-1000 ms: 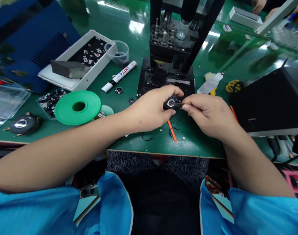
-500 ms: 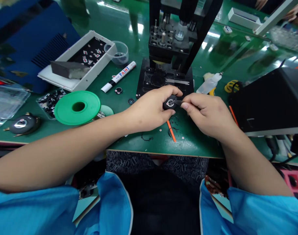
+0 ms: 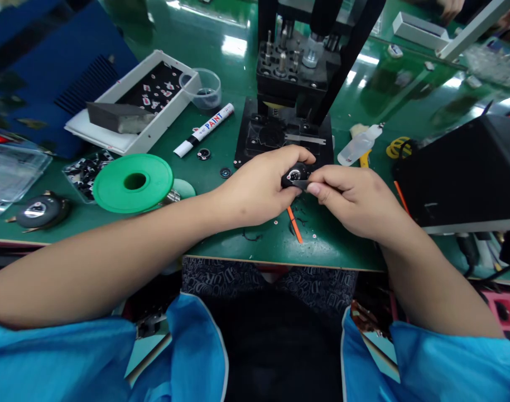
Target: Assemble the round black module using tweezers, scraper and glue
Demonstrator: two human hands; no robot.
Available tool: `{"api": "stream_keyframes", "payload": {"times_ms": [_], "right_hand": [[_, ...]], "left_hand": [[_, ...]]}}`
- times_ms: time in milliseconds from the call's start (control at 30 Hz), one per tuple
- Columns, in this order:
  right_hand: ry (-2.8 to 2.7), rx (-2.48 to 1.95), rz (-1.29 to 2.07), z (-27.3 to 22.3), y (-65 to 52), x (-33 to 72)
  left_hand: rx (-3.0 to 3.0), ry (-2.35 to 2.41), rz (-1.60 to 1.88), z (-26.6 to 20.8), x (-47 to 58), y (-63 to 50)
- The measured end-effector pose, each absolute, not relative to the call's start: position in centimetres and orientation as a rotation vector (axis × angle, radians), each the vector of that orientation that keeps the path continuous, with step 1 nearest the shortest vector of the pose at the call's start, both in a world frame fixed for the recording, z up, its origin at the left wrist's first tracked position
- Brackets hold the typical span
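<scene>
Between the thumb and fingers of my left hand (image 3: 266, 181) is a small round black device (image 3: 296, 173) with a pale ring and dark dots on its face, like a smartwatch back. My right hand (image 3: 351, 195) pinches a thin, dark pointed blade (image 3: 300, 183), whose tip lies against the lower part of that face. Both hands are just in front of the black press base (image 3: 244, 146). Below them on the green bench lies an orange stick (image 3: 294, 225) among dark scraps.
A press (image 3: 288, 84) rises behind my hands. To the left are a green spool (image 3: 108, 187), a paint marker (image 3: 205, 129), a white tray (image 3: 133, 142) and a clear cup (image 3: 207, 97). At right stand a squeeze bottle (image 3: 357, 146) and a black box (image 3: 460, 173).
The blade's tip has moved down across the device's face, from its right side to its lower edge. My left hand keeps its grip on the device.
</scene>
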State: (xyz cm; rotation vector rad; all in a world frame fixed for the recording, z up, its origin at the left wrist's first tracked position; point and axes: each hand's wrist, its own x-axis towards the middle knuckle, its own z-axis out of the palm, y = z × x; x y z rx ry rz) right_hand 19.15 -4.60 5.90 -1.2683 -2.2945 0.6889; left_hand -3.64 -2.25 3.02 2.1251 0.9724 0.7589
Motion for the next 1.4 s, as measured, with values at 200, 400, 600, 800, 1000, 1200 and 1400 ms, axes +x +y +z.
{"api": "stream_keyframes", "payload": {"times_ms": [200, 400, 600, 800, 1000, 1200, 1400], "right_hand": [[-2.181, -1.380, 0.671, 6.2, -4.7, 19.1], [-2.108, -1.475, 0.745, 6.5, -4.7, 19.0], [-1.997, -1.484, 0.938, 6.2, -4.5, 18.9], [-1.933, -1.453, 0.978, 5.8, -4.4, 18.6], [-1.940, -1.447, 0.923, 5.8, -4.4, 18.6], [-1.945, -1.416, 0.974, 5.4, -4.1, 19.0], [-1.886, -1.363, 1.108, 5.1, -3.8, 19.2]], "left_hand": [[2.098, 0.983, 0.781, 3.0, -3.6, -2.2], [1.980, 0.971, 0.828, 2.8, -3.7, -2.3], [1.908, 0.964, 0.882, 2.5, -3.7, -2.3], [1.881, 0.989, 0.892, 2.0, -3.6, -2.3], [1.941, 0.993, 0.891, 2.2, -3.7, -2.5], [1.980, 0.987, 0.878, 2.6, -3.8, -2.4], [1.953, 0.954, 0.890, 2.5, -3.7, -2.5]]}}
